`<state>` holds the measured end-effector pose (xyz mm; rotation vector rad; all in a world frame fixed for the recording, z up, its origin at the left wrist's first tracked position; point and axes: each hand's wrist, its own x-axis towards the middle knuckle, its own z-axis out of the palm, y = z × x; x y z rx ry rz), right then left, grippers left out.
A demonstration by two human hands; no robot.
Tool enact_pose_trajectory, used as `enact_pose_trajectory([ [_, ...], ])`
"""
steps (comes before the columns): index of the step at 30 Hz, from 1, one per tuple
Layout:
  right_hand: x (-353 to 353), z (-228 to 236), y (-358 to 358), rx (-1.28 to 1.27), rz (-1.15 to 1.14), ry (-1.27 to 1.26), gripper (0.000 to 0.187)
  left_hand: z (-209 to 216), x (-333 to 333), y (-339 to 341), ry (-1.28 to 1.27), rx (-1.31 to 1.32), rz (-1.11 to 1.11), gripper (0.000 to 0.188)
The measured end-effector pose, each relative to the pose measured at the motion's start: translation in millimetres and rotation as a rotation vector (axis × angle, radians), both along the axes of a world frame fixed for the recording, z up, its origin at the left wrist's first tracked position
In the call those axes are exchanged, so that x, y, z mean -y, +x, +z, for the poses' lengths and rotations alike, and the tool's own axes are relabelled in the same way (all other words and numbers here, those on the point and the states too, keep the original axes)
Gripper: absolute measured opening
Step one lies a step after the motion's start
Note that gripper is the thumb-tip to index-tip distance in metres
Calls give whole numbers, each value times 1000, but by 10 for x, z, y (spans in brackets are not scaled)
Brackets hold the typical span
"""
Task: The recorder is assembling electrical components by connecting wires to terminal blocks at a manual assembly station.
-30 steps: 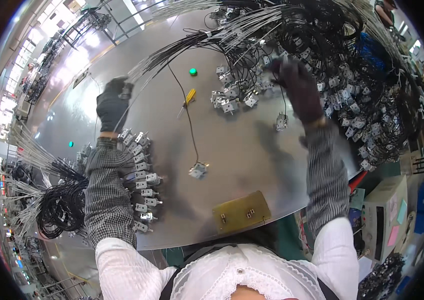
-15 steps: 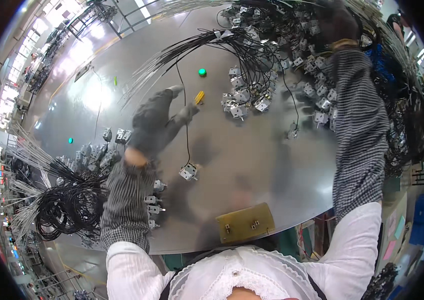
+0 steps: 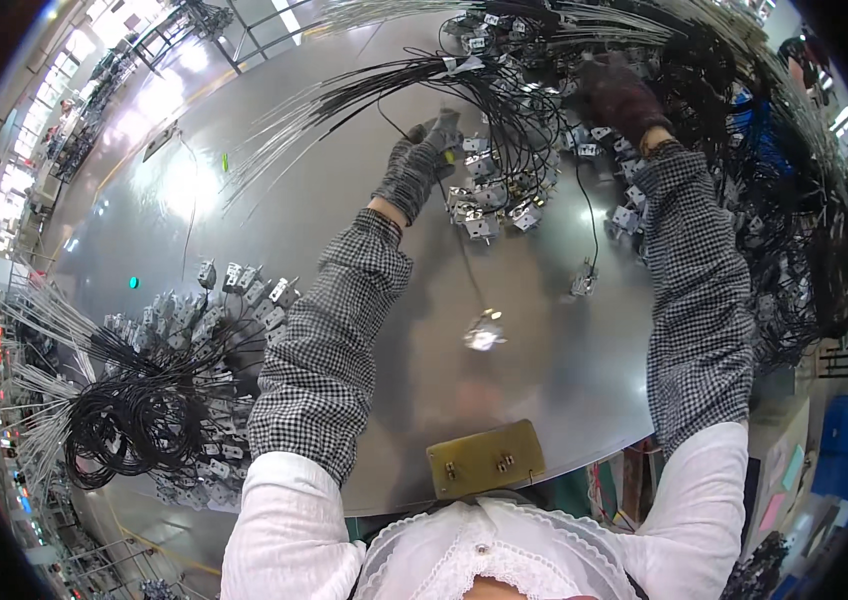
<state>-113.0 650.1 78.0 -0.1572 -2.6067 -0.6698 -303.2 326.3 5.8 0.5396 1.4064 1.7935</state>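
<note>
My left hand (image 3: 422, 160), in a grey glove, is closed around a black cable (image 3: 466, 258) beside a bundle of them. From that cable a small silver metal box (image 3: 484, 332) trails onto the table, slightly blurred. A bit of yellow shows at the fingertips; I cannot tell what it is. Just right of this hand sits a cluster of similar metal boxes (image 3: 484, 195) with black cables. My right hand (image 3: 624, 98), in a dark maroon glove, is over the far-right heap of boxes and cables; blur hides its fingers.
A brass-coloured plate (image 3: 484, 458) with small fittings lies at the near table edge. On the left is a large pile of metal boxes (image 3: 194, 320) with coiled black cables (image 3: 134, 430). A single box (image 3: 582, 280) hangs off a cable at right. A green round piece (image 3: 134, 283) lies far left.
My left hand has moved right and away from me, closing from a spread pose. The cable's metal box has slid right with it. My right hand has come left and nearer over the heap.
</note>
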Motion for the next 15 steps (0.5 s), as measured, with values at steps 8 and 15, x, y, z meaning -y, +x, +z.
enact_pose_trajectory([
  [8, 852, -294, -223, -436, -200, -1269, 38, 265, 84, -8, 176, 335, 159, 61],
  [15, 568, -1430, 341, -417, -118, -1179, 48, 341, -107, 31, 218, 293, 232, 60],
])
